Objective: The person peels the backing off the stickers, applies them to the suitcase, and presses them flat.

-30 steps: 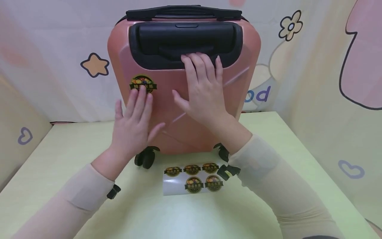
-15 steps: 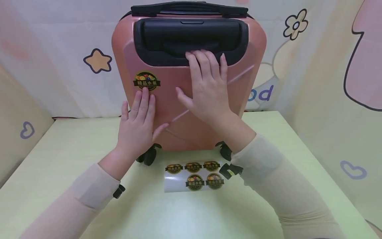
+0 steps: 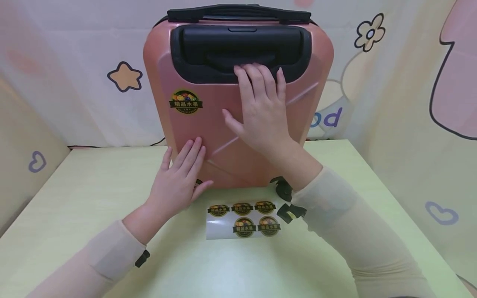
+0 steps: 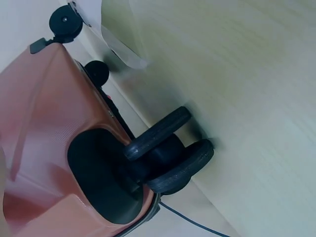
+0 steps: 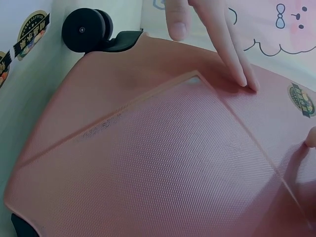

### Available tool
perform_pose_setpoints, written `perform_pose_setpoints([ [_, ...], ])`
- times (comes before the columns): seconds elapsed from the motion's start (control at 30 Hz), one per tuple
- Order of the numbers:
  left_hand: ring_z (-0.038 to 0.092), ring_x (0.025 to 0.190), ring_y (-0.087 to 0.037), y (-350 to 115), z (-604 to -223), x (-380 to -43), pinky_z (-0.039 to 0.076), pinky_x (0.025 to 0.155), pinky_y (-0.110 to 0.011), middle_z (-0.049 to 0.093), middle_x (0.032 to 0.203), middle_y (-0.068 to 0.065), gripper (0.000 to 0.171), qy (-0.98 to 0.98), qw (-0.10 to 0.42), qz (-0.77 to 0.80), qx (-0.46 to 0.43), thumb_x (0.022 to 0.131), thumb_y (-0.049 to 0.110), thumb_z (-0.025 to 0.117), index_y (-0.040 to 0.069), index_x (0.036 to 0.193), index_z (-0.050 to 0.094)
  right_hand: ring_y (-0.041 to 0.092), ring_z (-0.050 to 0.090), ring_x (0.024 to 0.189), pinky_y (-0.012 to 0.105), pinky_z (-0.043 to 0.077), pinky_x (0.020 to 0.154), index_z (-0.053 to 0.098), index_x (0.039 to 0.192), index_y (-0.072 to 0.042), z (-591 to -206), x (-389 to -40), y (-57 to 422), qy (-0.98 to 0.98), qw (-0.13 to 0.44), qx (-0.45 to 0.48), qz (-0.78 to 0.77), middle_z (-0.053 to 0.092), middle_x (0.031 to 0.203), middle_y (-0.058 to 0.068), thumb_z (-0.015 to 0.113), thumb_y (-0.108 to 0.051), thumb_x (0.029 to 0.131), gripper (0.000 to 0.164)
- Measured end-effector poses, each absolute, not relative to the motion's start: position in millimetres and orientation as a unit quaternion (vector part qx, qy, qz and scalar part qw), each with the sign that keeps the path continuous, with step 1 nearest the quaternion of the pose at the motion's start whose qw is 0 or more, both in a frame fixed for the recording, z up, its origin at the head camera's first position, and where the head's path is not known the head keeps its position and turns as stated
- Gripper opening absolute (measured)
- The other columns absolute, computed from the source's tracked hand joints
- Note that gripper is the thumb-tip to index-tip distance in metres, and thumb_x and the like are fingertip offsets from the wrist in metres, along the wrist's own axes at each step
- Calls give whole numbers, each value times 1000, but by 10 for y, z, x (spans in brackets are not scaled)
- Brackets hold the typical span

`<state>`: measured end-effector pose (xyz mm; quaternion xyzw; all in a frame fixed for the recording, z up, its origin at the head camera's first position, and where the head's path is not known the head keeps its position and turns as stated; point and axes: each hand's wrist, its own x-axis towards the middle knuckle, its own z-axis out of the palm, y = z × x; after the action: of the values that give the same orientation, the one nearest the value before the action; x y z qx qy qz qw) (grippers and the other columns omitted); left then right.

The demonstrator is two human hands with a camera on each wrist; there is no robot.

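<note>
A pink hard-shell suitcase [image 3: 216, 124] stands upright on its wheels, its black handle recess [image 3: 238, 45] at the top. A round fruit sticker [image 3: 186, 102] lies flat on the shell's upper left. Below that sticker, my left hand [image 3: 177, 178] has its fingers straight, the fingertips at the lower left of the shell; in the right wrist view these fingers [image 5: 217, 44] touch the surface. My right hand [image 3: 262, 111] rests on the suitcase front, fingertips at the recess's lower edge, thumb spread to the left. Before the suitcase lies a sticker sheet [image 3: 220, 229] with several stickers.
The pale table [image 3: 238, 269] extends around the suitcase. Patterned fabric [image 3: 74, 82] hangs behind and at both sides. A suitcase wheel [image 4: 168, 153] shows large in the left wrist view, with a thin dark cable [image 4: 192, 223] close by.
My left hand has slid down off the sticker to the lower shell, leaving the whole sticker in sight. The right hand keeps its place on the suitcase. The head view has shifted slightly.
</note>
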<state>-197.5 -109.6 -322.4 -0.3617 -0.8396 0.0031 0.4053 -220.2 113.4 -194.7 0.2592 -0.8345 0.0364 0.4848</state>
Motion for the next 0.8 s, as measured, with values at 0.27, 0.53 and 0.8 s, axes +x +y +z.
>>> perform_pose_setpoints([
  [0.27,21,138,-30,-1097,-3248,-1919,21,103,-60,26,150,-17,71,-826,420,-7,-375,98,52,23,-4,140,37,32,28,129,47,0,111,38,137,-1,-1954,-2196,1141,-836,482,260,37,39,136,18,54,-45,86,69],
  [0.53,20,138,-29,-1132,-3281,-1853,21,103,-61,26,150,-16,71,-835,401,-7,-376,98,52,21,-3,140,36,31,27,130,46,-1,111,37,138,-2,-1942,-2188,1116,-838,478,262,31,39,138,17,50,-47,87,69],
  [0.8,28,135,-31,-1126,-3284,-1781,26,103,-57,28,149,-16,71,-846,377,3,-376,98,54,19,0,142,36,30,26,131,48,3,111,36,140,-2,-1927,-2165,1166,-843,466,265,32,38,139,17,54,-41,87,68],
])
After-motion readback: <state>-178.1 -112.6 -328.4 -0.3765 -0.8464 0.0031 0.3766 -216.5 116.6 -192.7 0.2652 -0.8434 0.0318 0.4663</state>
